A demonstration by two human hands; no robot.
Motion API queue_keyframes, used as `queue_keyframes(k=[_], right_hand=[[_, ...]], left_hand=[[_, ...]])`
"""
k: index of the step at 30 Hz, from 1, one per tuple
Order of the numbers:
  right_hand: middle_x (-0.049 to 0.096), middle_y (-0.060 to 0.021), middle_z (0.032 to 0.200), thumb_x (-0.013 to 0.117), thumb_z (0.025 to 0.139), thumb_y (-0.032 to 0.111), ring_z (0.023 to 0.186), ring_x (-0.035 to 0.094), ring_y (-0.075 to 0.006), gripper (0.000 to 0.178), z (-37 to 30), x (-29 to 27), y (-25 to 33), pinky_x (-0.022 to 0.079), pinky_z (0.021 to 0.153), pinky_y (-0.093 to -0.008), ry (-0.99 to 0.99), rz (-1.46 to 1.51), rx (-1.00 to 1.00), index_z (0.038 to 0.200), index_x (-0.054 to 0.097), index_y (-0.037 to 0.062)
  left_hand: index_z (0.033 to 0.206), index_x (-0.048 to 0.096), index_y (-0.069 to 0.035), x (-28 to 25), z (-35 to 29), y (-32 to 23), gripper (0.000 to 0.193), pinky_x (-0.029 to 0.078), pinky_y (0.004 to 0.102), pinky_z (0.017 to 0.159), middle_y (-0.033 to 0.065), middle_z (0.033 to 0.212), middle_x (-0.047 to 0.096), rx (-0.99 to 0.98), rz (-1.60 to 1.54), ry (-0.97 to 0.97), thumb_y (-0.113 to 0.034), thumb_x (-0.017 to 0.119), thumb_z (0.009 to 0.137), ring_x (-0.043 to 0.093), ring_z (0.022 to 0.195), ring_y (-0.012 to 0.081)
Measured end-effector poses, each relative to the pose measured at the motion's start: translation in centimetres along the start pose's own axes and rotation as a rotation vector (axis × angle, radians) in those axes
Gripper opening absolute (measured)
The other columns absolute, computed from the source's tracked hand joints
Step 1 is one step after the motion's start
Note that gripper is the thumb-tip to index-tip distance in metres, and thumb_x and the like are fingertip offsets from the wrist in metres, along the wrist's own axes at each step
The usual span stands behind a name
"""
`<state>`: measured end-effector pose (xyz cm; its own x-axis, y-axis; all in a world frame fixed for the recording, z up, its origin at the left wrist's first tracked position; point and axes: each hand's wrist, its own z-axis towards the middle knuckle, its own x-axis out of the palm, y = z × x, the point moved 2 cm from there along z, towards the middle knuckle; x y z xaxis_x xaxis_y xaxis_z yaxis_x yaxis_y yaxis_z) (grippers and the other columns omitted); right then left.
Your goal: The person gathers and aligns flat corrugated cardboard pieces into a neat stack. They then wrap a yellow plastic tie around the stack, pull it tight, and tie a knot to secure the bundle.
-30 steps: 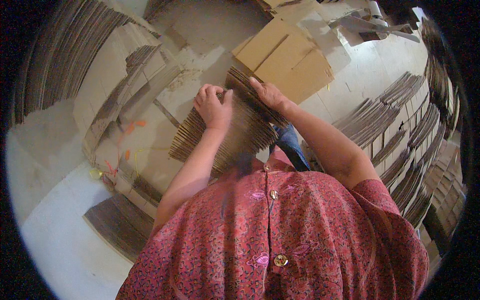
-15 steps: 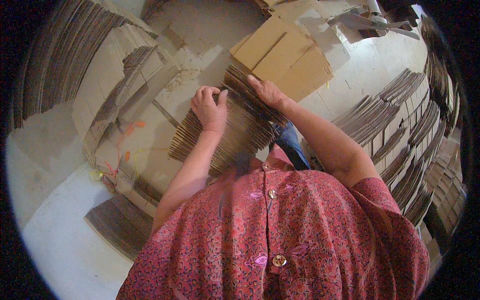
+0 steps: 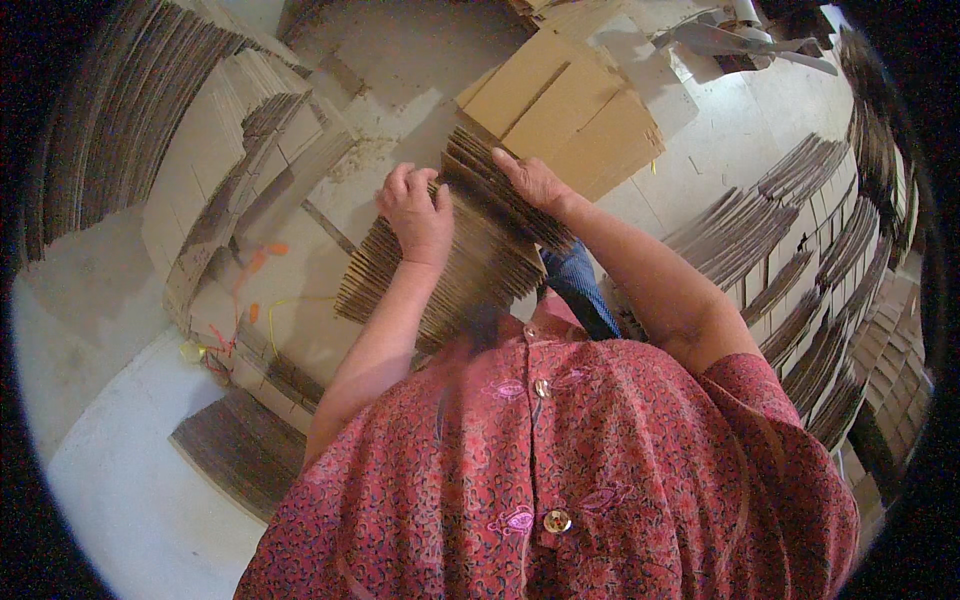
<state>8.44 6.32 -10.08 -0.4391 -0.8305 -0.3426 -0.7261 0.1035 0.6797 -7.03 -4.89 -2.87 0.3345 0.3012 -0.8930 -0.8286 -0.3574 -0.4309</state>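
Observation:
A thick row of brown cardboard sheets (image 3: pixel 437 272) stands on edge in front of my body, their corrugated edges facing up. My left hand (image 3: pixel 415 212) rests over the far left side of this row with its fingers curled down over the edges; the fingertips are partly hidden. On the right, my right hand (image 3: pixel 535 184) grips a tighter bundle of cardboard sheets (image 3: pixel 490 185), its thumb along the top and the other fingers out of sight. A dark gap parts this bundle from the fanned sheets on the left.
Just beyond the hands lies a flat tan cardboard piece (image 3: pixel 565 110). Stacked cardboard (image 3: pixel 140 110) stands at the far left, and more stacks (image 3: pixel 760 220) are on the right. A dark cardboard pile (image 3: pixel 240 445) and orange and yellow cords (image 3: pixel 225 345) lie on the left.
The gap between the right bundle and the fanned sheets has widened a little. Both hands have shifted only slightly, keeping their places on the cardboard.

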Motion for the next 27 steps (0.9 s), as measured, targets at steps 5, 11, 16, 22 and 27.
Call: queue_keyframes(k=[5, 11, 16, 22, 27], right_hand=[[0.06, -0.0284, 0.096, 0.02, 0.082, 0.072, 0.1, 0.054, -0.0421, 0.088, 0.1, 0.3, -0.2, 0.04, 0.089, -0.0443, -0.017, 0.009, 0.026, 0.092, 0.064, -0.0038], [0.06, -0.0291, 0.096, 0.021, 0.081, 0.072, 0.101, 0.054, -0.0425, 0.089, 0.0, 0.3, -0.2, 0.04, 0.089, -0.0446, 0.001, 0.012, 0.027, 0.092, 0.064, -0.0049], [0.058, -0.0307, 0.097, 0.024, 0.08, 0.073, 0.099, 0.054, -0.0428, 0.09, -0.5, 0.1, 0.3, 0.04, 0.089, -0.0443, -0.043, 0.018, 0.02, 0.09, 0.064, -0.0066], [0.06, -0.0275, 0.092, 0.031, 0.093, 0.041, 0.089, 0.059, -0.0421, 0.045, -1.3, -0.3, 1.2, 0.047, 0.076, -0.0478, 0.052, -0.245, -0.155, 0.126, 0.043, 0.0126], [0.06, -0.0256, 0.091, 0.03, 0.095, 0.03, 0.085, 0.06, -0.0426, 0.038, -0.2, 0.7, -0.5, 0.049, 0.069, -0.048, 0.048, -0.337, -0.264, 0.133, 0.029, 0.0253]], left_hand=[[0.099, 0.059, -0.013, 0.0, 0.9, -1.0, 0.032, 0.034, 0.0405, 0.091, 0.0089, 0.11, 0.047, 0.18, 0.01, 0.052, -0.001, 0.06, 0.069, 0.046, 0.102, 0.0287], [0.092, 0.061, -0.01, 0.8, 0.7, -0.3, 0.027, 0.041, 0.0382, 0.086, 0.0109, 0.111, 0.048, 0.147, -0.116, 0.09, 0.004, 0.056, 0.07, 0.051, 0.095, 0.0298], [0.087, 0.059, -0.006, 0.8, 0.7, 0.0, 0.019, 0.041, 0.0387, 0.086, 0.0128, 0.111, 0.048, 0.069, -0.214, 0.097, 0.003, 0.054, 0.07, 0.051, 0.095, 0.0312], [0.078, 0.057, -0.006, 1.0, 0.9, -0.1, 0.012, 0.041, 0.0398, 0.082, 0.0118, 0.102, 0.051, 0.058, -0.197, 0.019, -0.013, 0.064, 0.072, 0.051, 0.093, 0.0307], [0.074, 0.056, -0.004, 1.2, 1.9, -1.9, 0.033, 0.042, 0.0405, 0.081, 0.0142, 0.096, 0.052, -0.122, -0.116, 0.075, -0.034, 0.071, 0.072, 0.051, 0.093, 0.0331]])
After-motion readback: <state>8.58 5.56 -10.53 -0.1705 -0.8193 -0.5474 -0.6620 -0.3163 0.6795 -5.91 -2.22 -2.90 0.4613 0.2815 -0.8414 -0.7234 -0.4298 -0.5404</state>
